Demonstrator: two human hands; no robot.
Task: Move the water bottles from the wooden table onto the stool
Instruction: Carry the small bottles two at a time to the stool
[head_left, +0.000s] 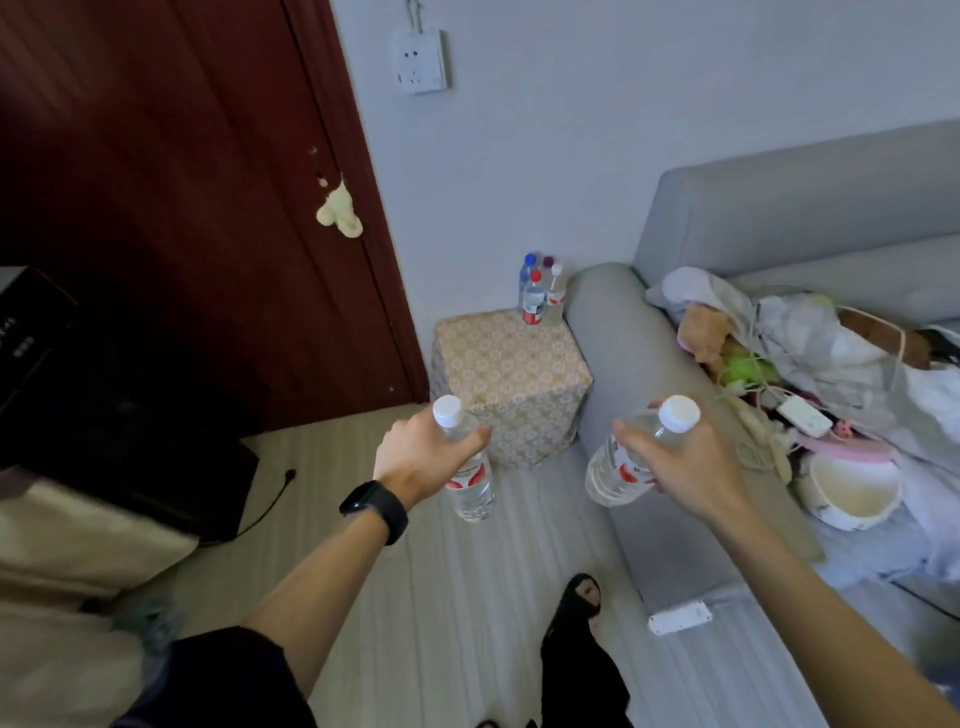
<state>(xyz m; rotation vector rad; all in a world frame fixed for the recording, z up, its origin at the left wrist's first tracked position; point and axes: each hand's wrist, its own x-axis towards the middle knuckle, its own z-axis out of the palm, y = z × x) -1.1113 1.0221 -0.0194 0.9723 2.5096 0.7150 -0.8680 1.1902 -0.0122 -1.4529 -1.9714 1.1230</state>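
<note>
My left hand (423, 457) grips a clear water bottle (467, 478) with a white cap and red label, held upright above the floor. In my right hand (675, 457) is a second clear bottle (618, 467) with a white cap, tilted to the right. Both bottles hang in the air in front of the cube-shaped stool (511, 374), which has a beige flower pattern. Several bottles (540, 293) with red, blue and white caps stand on the stool's far right corner. The wooden table is out of view.
A dark red door (182, 208) stands at the left, a black box (119, 405) on the floor below it. The grey sofa (779, 234) at the right carries clothes, a white basket (852, 493) and cables. A white power strip (680, 617) lies on the floor.
</note>
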